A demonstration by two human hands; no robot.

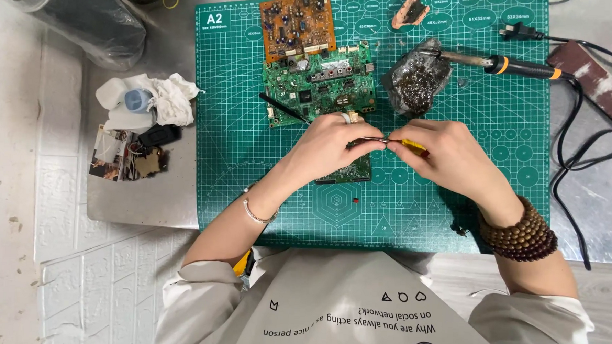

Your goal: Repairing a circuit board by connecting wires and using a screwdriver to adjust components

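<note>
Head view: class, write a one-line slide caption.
Both hands pinch a yellow-handled tool over a green circuit board.

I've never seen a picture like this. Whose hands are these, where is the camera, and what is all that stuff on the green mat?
There is no machine here: these are one person's two bare hands, seen from a camera worn on the person's head, looking down.

The left hand and the right hand meet over a small dark green circuit board. Between them they hold a thin metal tool with a yellow handle; what kind of tool it is I cannot tell.

Everything lies on a green gridded cutting mat. Behind the hands are a larger green circuit board and an orange-brown circuit board. To the right, a soldering iron with a black and orange handle rests on a dark crumpled lump. Left of the mat lie a white crumpled cloth and small odds and ends.
</note>
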